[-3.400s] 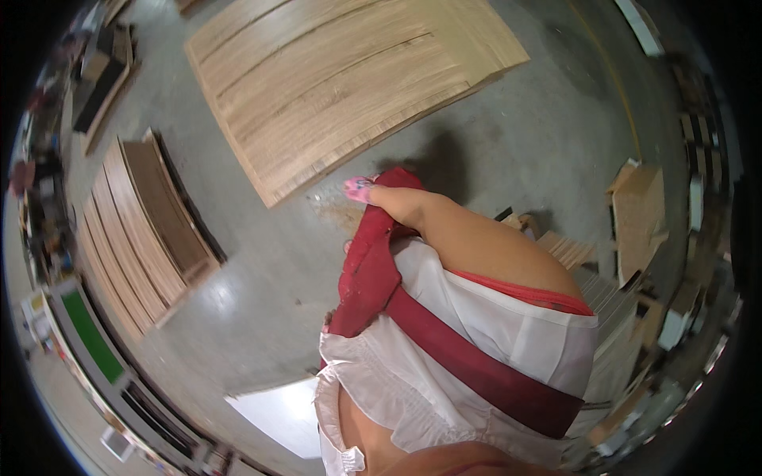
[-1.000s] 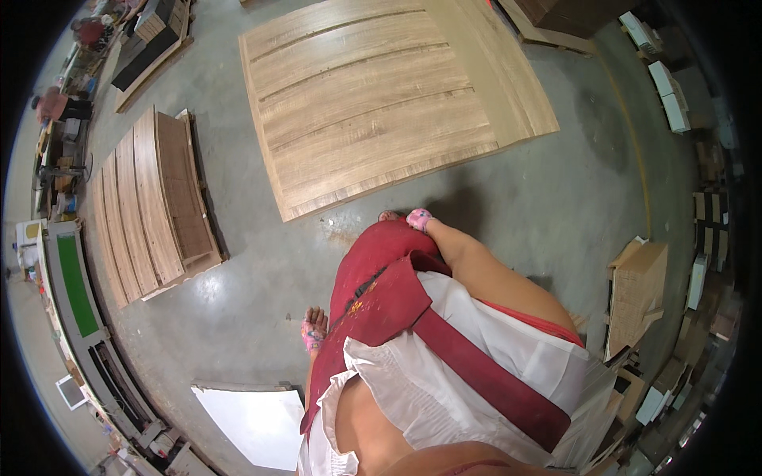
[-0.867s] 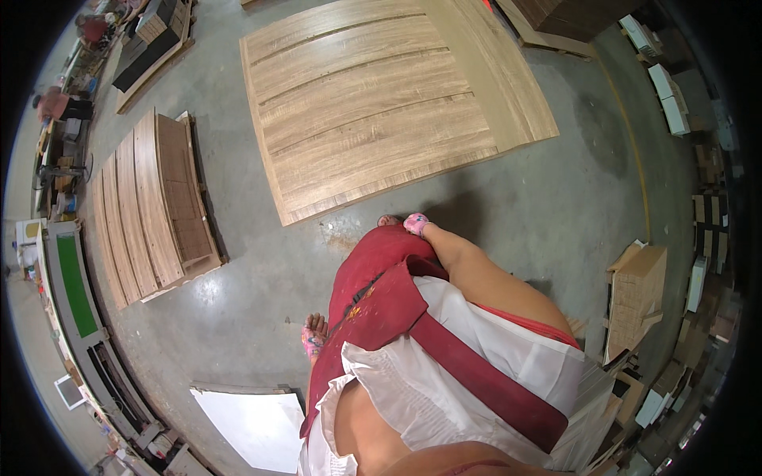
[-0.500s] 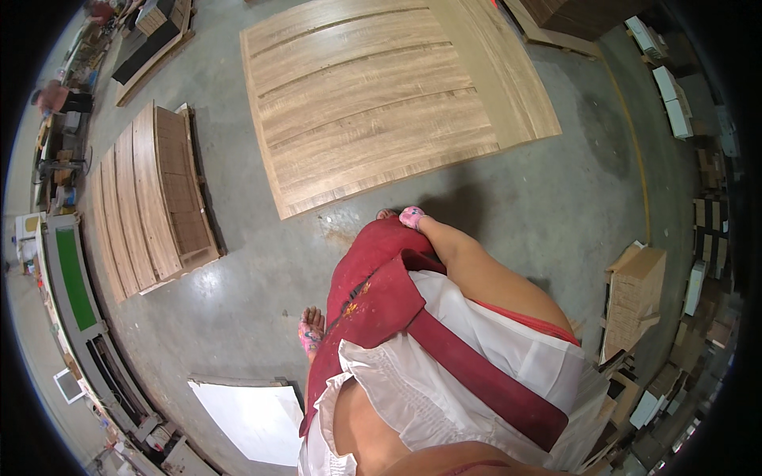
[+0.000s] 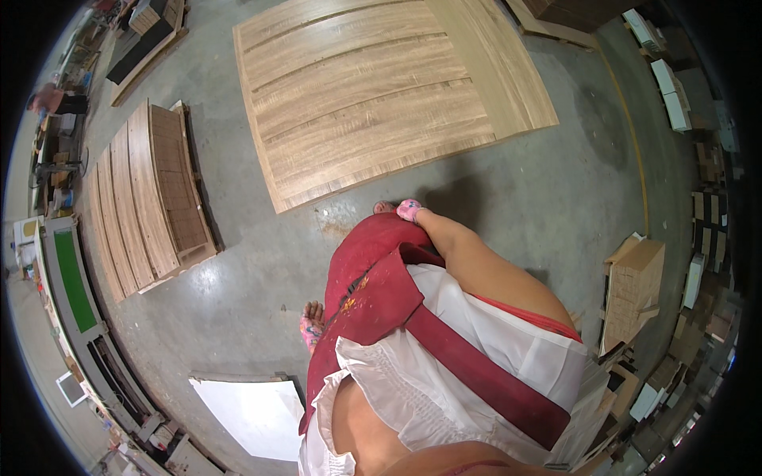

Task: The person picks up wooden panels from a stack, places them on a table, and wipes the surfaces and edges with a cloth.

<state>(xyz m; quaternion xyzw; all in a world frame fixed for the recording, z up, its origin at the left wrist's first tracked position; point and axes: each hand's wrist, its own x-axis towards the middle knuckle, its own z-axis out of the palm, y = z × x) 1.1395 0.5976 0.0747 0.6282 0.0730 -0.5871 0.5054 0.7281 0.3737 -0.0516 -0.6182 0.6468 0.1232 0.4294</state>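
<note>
I look straight down my own body: a white blouse (image 5: 476, 373) and a dark red apron (image 5: 373, 278) over a grey concrete floor. My right arm (image 5: 484, 270) hangs forward along the apron. Its end meets a pink patterned patch (image 5: 409, 210) with toes beside it, so the right hand itself cannot be made out. A foot in a pink sandal (image 5: 311, 327) shows at the apron's left edge. My left hand is out of sight. A large light wood panel (image 5: 381, 95) lies on the floor just ahead of me.
A stack of long wood boards (image 5: 143, 206) sits on the left. A white sheet (image 5: 250, 412) lies at lower left, a green-topped machine (image 5: 71, 278) beyond it. Stacked wooden pieces (image 5: 631, 293) stand on the right. Another person (image 5: 55, 101) is at far left.
Since 3.4 s ago the large wood panel has come nearer and the pink-sandalled foot has appeared at the left. Over the last second almost nothing has shifted.
</note>
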